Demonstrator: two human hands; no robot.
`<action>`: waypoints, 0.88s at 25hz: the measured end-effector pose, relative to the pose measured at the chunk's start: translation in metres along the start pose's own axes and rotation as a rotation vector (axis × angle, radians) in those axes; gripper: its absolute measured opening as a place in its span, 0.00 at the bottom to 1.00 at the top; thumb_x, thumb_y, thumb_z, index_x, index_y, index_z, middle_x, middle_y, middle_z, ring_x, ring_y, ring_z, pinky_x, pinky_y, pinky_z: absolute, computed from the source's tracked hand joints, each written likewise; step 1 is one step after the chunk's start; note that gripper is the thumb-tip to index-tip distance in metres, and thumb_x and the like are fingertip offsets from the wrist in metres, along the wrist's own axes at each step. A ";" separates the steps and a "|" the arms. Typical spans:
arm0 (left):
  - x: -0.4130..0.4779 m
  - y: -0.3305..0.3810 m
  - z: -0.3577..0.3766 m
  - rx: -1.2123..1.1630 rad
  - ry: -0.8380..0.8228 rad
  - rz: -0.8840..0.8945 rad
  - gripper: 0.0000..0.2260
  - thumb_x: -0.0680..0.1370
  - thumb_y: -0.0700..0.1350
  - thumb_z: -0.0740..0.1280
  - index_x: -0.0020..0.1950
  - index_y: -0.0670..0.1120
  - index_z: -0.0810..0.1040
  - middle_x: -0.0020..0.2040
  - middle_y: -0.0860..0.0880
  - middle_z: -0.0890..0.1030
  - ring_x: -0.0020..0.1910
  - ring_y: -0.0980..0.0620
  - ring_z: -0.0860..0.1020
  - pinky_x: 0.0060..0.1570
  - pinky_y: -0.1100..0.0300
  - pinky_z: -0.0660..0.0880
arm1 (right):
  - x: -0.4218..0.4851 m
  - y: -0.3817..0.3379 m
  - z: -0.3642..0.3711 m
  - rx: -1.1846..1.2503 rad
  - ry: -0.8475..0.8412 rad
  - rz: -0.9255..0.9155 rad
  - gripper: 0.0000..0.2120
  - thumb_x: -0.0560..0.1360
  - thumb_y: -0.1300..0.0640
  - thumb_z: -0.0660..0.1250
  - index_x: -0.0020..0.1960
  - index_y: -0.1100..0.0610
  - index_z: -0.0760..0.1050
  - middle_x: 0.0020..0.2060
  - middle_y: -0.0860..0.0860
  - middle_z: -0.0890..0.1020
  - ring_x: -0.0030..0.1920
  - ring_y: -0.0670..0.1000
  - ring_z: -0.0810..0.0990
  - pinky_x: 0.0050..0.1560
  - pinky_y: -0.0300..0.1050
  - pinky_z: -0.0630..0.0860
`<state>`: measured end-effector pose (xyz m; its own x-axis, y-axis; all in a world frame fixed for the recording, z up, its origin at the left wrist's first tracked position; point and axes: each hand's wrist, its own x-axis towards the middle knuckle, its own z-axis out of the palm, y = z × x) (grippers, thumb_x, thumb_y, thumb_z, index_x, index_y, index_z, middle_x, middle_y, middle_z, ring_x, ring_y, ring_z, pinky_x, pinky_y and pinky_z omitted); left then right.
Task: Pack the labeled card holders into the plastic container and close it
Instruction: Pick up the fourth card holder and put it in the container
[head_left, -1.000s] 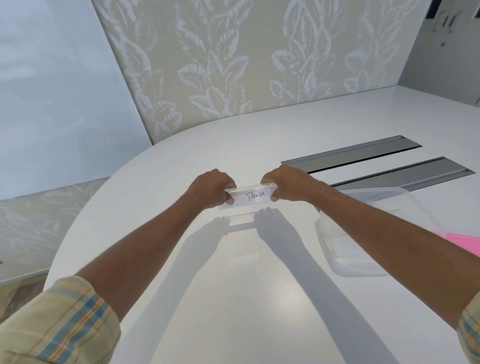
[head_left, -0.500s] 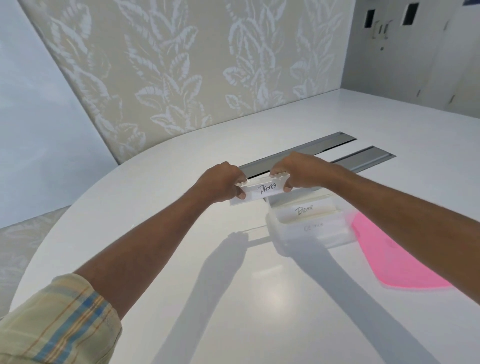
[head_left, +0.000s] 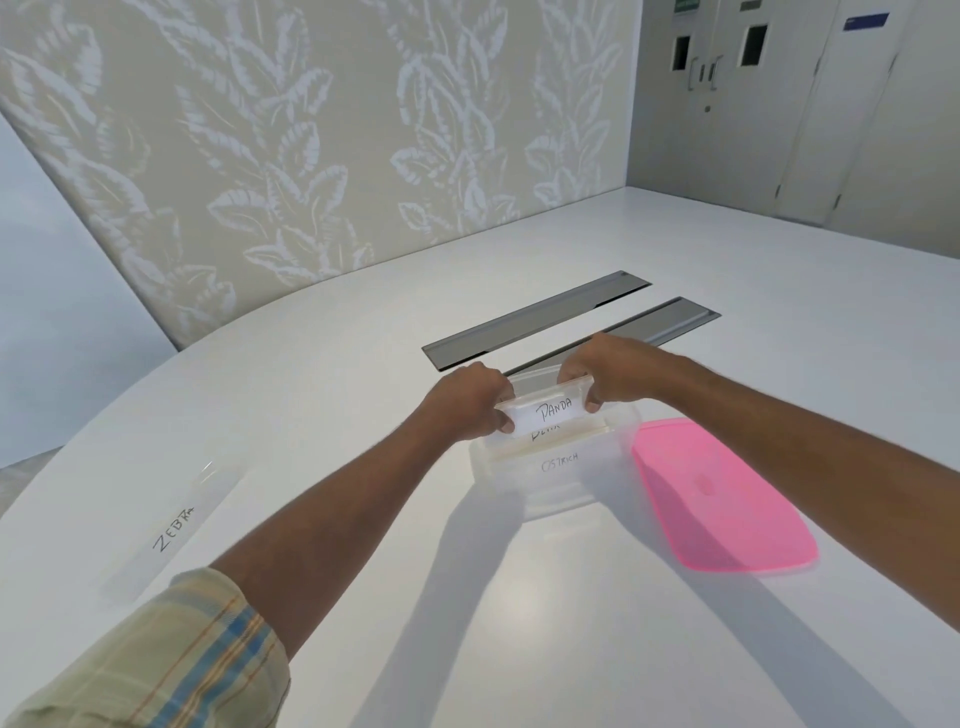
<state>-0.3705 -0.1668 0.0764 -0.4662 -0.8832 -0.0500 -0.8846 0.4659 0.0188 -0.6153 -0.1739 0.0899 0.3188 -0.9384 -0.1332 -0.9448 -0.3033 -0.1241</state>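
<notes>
I hold a clear card holder labeled PANDA (head_left: 551, 410) by its two ends, my left hand (head_left: 467, 402) on the left end and my right hand (head_left: 605, 371) on the right end. It hangs just above the open clear plastic container (head_left: 550, 491). Inside the container lie a holder labeled OSTRICH (head_left: 560, 462) and another (head_left: 545, 432) whose label is partly hidden behind the PANDA holder. A holder labeled ZEBRA (head_left: 174, 527) lies flat on the white table (head_left: 322, 415) at the left. The pink lid (head_left: 719, 499) rests on the table right of the container.
Two grey metal cable hatches (head_left: 535, 317) are set into the table just behind the container. A leaf-patterned wall stands at the back, and grey cabinet doors are at the far right.
Both hands have carried the PANDA holder rightward and down, from over the bare table to just above the container. The view has shifted, bringing the ZEBRA holder and the whole lid into sight.
</notes>
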 end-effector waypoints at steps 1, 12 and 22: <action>0.002 0.002 0.005 0.002 -0.019 -0.005 0.13 0.75 0.52 0.77 0.53 0.45 0.82 0.47 0.48 0.80 0.53 0.41 0.81 0.47 0.52 0.77 | 0.002 0.003 0.005 -0.005 -0.022 -0.009 0.28 0.68 0.61 0.81 0.67 0.50 0.81 0.60 0.51 0.84 0.58 0.55 0.82 0.56 0.51 0.80; 0.030 0.009 0.043 0.064 -0.228 0.039 0.12 0.73 0.49 0.79 0.54 0.48 0.86 0.45 0.52 0.83 0.56 0.44 0.82 0.48 0.54 0.79 | 0.028 0.016 0.048 -0.042 -0.195 -0.081 0.18 0.73 0.62 0.78 0.62 0.55 0.84 0.58 0.51 0.86 0.55 0.53 0.83 0.46 0.39 0.71; 0.035 0.005 0.053 0.056 -0.231 0.058 0.14 0.74 0.49 0.78 0.59 0.49 0.86 0.55 0.49 0.86 0.59 0.46 0.81 0.52 0.54 0.80 | 0.031 0.016 0.050 -0.033 -0.193 -0.059 0.17 0.72 0.62 0.79 0.59 0.54 0.85 0.54 0.50 0.87 0.46 0.49 0.79 0.36 0.38 0.69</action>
<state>-0.3909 -0.1924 0.0223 -0.4963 -0.8225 -0.2778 -0.8519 0.5230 -0.0264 -0.6168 -0.1996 0.0344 0.3789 -0.8710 -0.3128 -0.9252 -0.3646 -0.1056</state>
